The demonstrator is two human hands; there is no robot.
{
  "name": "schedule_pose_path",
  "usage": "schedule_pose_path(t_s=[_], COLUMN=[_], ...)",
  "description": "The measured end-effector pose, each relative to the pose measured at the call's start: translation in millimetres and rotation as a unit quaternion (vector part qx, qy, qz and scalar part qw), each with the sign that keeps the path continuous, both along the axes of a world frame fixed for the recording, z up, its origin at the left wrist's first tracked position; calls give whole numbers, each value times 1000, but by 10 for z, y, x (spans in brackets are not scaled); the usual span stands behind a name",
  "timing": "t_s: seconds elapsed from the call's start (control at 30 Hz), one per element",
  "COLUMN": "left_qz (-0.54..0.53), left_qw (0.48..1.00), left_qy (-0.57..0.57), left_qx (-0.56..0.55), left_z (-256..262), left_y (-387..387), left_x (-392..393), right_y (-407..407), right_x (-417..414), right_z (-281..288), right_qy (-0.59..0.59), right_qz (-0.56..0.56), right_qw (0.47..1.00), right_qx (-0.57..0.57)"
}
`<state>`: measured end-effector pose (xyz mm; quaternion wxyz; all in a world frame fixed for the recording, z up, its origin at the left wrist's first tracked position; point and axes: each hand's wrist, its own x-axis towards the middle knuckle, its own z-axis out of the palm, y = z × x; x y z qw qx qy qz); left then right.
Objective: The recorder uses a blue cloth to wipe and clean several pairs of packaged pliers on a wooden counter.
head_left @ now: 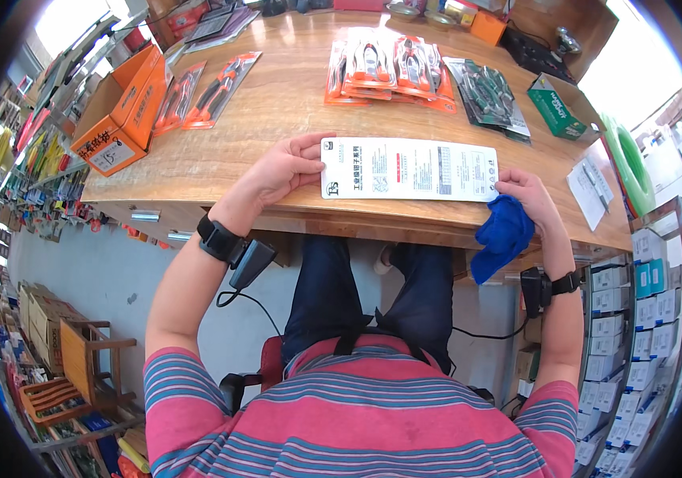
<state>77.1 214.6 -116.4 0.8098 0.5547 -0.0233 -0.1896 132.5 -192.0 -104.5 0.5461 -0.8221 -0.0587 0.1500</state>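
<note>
A white printed backing card (pixel 410 169) of a tool pack lies level near the desk's front edge, printed side up. My left hand (pixel 293 167) pinches its left end between thumb and fingers. At the other end my right hand (pixel 523 191) grips the card's right edge. A blue cloth (pixel 501 239) hangs below my right hand, over the desk's edge, tucked against the palm. Whatever is on the card's underside is hidden. Beyond the card sits a pile of orange-and-clear packs of pliers (pixel 392 71).
An orange cardboard box (pixel 123 113) stands left, beside two packs of pliers (pixel 221 92). Green-handled tool packs (pixel 487 95) and a green box (pixel 563 107) are at the right. A pen (pixel 595 185) lies on paper near the wooden desk's (pixel 269 101) right edge.
</note>
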Motion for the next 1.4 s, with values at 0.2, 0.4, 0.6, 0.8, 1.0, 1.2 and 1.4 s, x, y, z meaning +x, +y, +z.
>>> schedule_pose_path(t_s=[0.2,0.4,0.6,0.8,1.0,1.2,1.4], left_qz=[2,93,16,-90,-141,-109,-103], left_qw=[1000,944,723,667,662,648,685], left_qy=[-8,-144,-393,-436,-400,-421,-391], left_qx=[10,281,568,597,618,625,606], left_z=[16,-57,392,429,297,234,243], left_y=[-16,-78,-880,-1483,-1610,-1644,-1681], left_x=[3,12,-134,-70,-67,-104,-153], right_y=[-39,96,252,393,539,610,690], right_x=[-69,-172,-449,-604,-767,-749,-791], right_z=[17,-11,54,-137,-351,-398,-499], right_qy=[14,-50,49,68,39,86,92], right_qz=[17,21,29,70,27,-16,-34], right_qw=[1000,998,986,979,972,951,919], right_qx=[11,-11,158,179,230,296,381])
